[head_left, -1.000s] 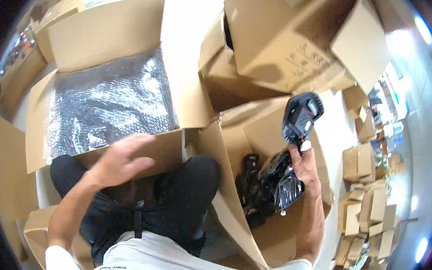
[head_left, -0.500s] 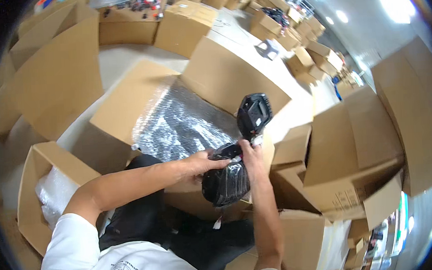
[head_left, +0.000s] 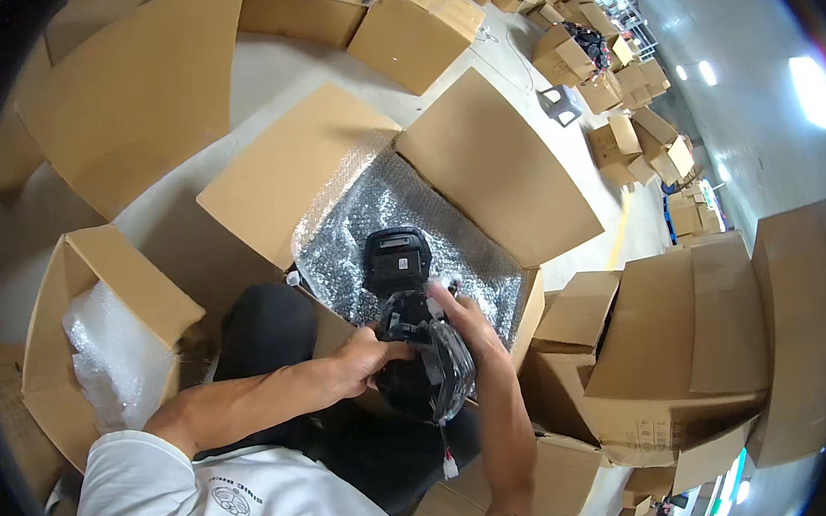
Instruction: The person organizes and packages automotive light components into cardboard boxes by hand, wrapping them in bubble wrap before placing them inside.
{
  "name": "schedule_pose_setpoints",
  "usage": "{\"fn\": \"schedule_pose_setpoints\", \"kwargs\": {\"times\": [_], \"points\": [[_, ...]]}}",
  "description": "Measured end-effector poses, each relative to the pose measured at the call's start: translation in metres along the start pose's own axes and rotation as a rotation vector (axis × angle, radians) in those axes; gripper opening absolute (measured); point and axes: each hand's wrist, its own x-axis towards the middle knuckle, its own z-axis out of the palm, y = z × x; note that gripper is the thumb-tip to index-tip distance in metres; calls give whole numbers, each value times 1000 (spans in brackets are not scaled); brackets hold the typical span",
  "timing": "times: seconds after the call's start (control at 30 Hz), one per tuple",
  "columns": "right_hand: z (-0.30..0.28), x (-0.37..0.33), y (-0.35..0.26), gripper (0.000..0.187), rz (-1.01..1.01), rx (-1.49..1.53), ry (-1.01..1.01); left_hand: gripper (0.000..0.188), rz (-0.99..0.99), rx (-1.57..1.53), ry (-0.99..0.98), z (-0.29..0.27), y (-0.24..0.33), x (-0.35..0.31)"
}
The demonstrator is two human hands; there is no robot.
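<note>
Both hands grip a black plastic unit (head_left: 409, 376), partly wrapped in shiny clear film, over my lap at the near edge of an open carton. From its top rises a flat black panel (head_left: 396, 261) with a small white label. Out of its lower end hangs a short wire with a white connector (head_left: 449, 466). My left hand (head_left: 370, 358) is closed round the unit's left side, thumb across its front. On the right side, my right hand (head_left: 472, 328) presses with bent fingers; some fingertips are hidden behind it. Bubble wrap (head_left: 342, 253) covers the inside of the carton (head_left: 502, 172).
At left, a smaller open carton (head_left: 136, 284) holds clear bubble wrap (head_left: 107, 357). Large open cartons (head_left: 673, 337) crowd my right side. Across the floor stand a closed carton (head_left: 418, 31), a grey plastic step stool (head_left: 560, 105) and several stacked boxes.
The unit has turned so its panel now stands upright and further left, over the bubble wrap. My left hand has moved slightly down and left on it. The head view has shifted.
</note>
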Motion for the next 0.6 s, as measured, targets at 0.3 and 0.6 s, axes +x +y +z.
{"fn": "schedule_pose_setpoints", "kwargs": {"times": [0.3,0.6], "points": [[-14,31,33,59,-305,552,210,39,-126,173,51,-4,-1,-53],[57,64,-22,90,-518,-934,312,82,23,17,-19,-41,-28,-95]]}}
